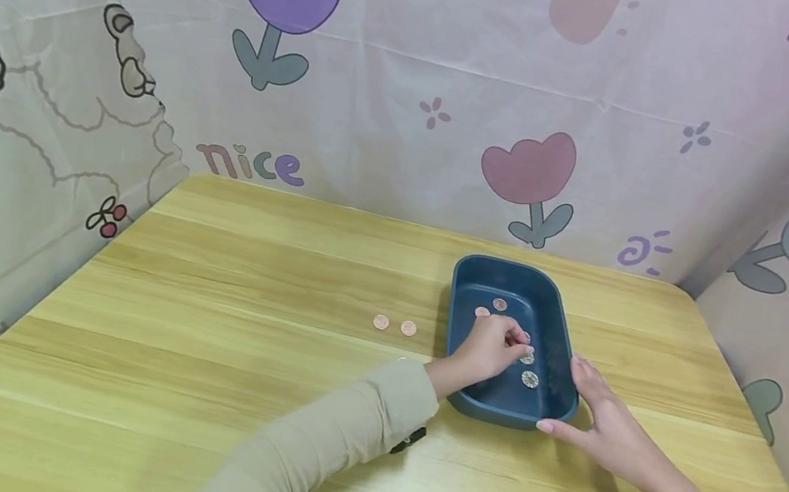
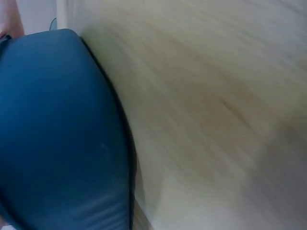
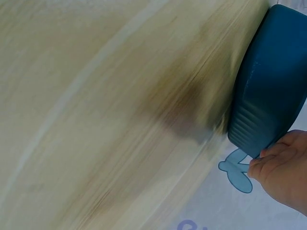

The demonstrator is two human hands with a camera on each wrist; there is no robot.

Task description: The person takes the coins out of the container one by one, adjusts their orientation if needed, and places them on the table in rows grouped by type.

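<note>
A dark blue tray [image 1: 452, 401] with rounded corners stands on the table, several coins lying inside. My left hand [image 1: 489, 352] reaches over its left wall, thumb and fingers pinching at a coin [image 1: 526, 338] that is mostly covered by the fingertips. Just below the thumb lies another coin [image 1: 528, 358], and a two-tone coin [image 1: 530, 379] is nearer the front. Two copper-coloured coins, one of them a far coin [image 1: 500, 304], lie left of these. My right hand [image 1: 611, 432] holds the tray's front right corner, thumb at the front rim and fingers along the right side.
Left of the tray, a copper-coloured coin [image 1: 381, 322] and a second coin [image 1: 409, 328] lie on the wooden table [image 1: 245, 284]. The left sleeve [image 1: 339, 423] partly covers another small round edge. A printed cloth [image 1: 392, 153] hangs behind the table and at both sides.
</note>
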